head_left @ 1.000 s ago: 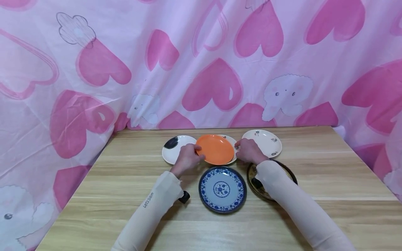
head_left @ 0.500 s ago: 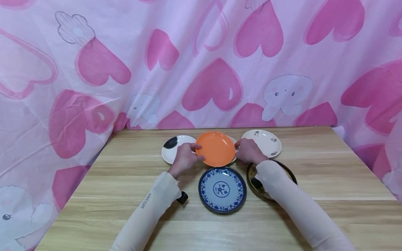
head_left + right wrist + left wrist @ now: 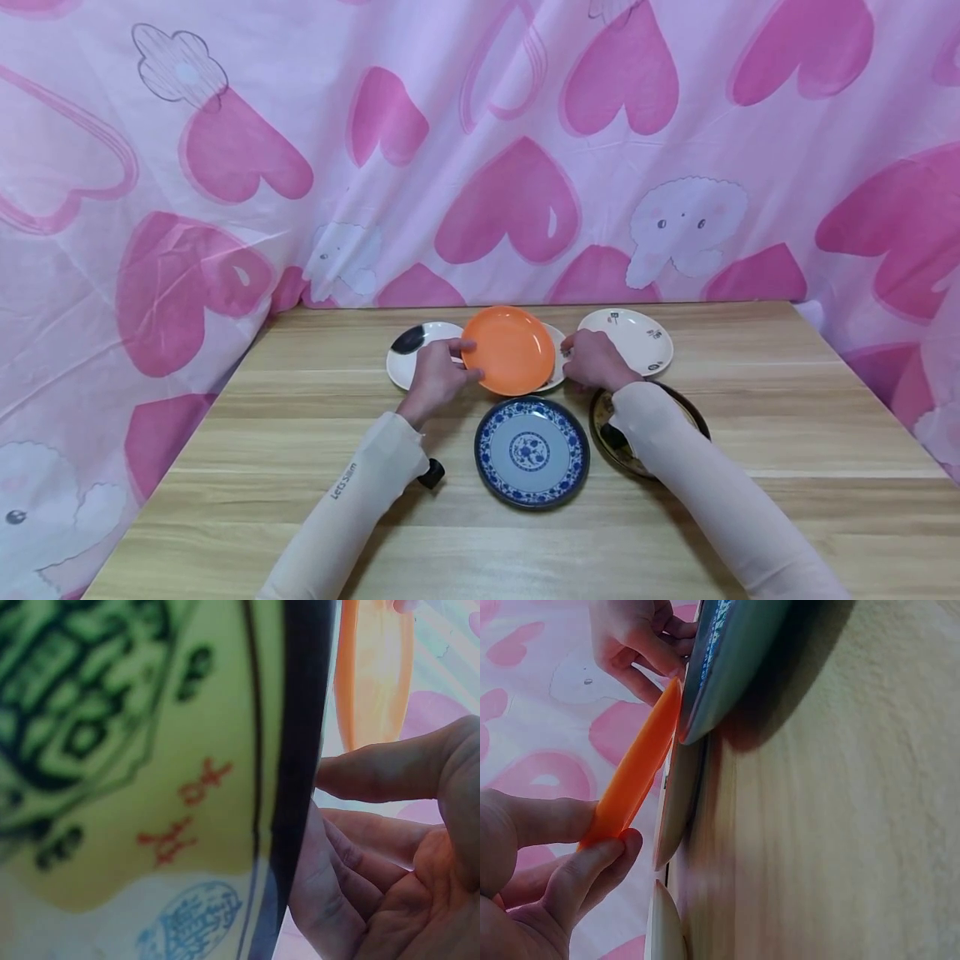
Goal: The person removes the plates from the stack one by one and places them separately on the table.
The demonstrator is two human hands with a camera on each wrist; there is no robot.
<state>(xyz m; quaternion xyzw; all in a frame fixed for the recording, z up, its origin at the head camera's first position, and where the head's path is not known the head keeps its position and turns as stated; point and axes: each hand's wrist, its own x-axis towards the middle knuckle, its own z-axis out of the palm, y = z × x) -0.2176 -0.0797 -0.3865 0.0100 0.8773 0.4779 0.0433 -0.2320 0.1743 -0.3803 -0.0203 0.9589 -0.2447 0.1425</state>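
My left hand [image 3: 438,375] pinches the left edge of an orange plate [image 3: 508,350], thumb on one side and fingers on the other. In the left wrist view the orange plate [image 3: 634,765] is tilted, its near side raised above a pale plate [image 3: 676,806]. That patterned white plate [image 3: 558,340] is partly covered by the orange one in the head view. My right hand [image 3: 600,360] stands at its right rim, thumb and fingertips right at the edge. In the right wrist view a dark-rimmed plate [image 3: 187,750] hides these fingertips, so I cannot tell whether they grip.
A blue-and-white plate [image 3: 531,483] lies in front of the orange one. To the left is a white plate with a black patch [image 3: 408,340], to the back right another white plate [image 3: 626,337]. A brown dark-rimmed plate [image 3: 693,412] lies under my right forearm. Pink patterned cloth [image 3: 510,200] hangs behind the wooden table [image 3: 300,400].
My left hand has raised the orange plate off the white plate and shifted it slightly left and back, uncovering more of the white plate. The right hand has stayed in place.
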